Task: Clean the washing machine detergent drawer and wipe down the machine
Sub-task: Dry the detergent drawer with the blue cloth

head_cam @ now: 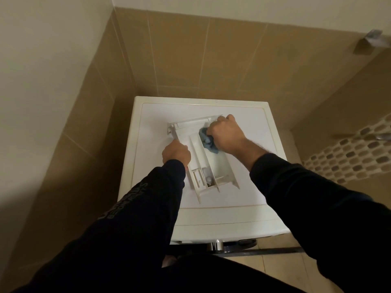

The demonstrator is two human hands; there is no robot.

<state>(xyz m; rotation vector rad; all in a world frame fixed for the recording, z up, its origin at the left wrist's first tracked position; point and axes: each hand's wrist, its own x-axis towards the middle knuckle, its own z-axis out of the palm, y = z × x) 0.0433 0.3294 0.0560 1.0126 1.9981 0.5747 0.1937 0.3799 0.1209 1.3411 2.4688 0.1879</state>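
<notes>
Fingers of the right hand (225, 134) are curled into a fist round one blue cloth (208, 142), pressing it down into the far end of the wide right-hand compartment of the detergent drawer (196, 144); fingers of the left hand (176, 154) are curled too, gripping the drawer's left side wall, knuckles up, though the fingertips themselves are hidden under the hand.

Counted: two hands, one cloth, one drawer, one washing machine (243, 182); the drawer lies out of the machine, flat on the machine's white top, set at a slant with its front panel toward the back wall and its open rear end toward the person; inside it a long divider separates a narrow channel from the wide compartment, and at the near end sit small fittings, one of them a rounded white cap, too small to tell more.

Both arms wear dark sleeves (317, 197); the left one carries grey lettering that cannot be read; the left sleeve covers the machine's near left corner, and the right hand hides the drawer's far right corner and most of the cloth.

Around: brown wall tiles (190, 60) behind and to the left of the machine; a band of small oval mosaic tiles (349, 157) on the right wall; a metal fitting (372, 40) high on the right, blurred; below the machine's front edge a chrome part (214, 245) shows, beside pale floor tiles (281, 267).
</notes>
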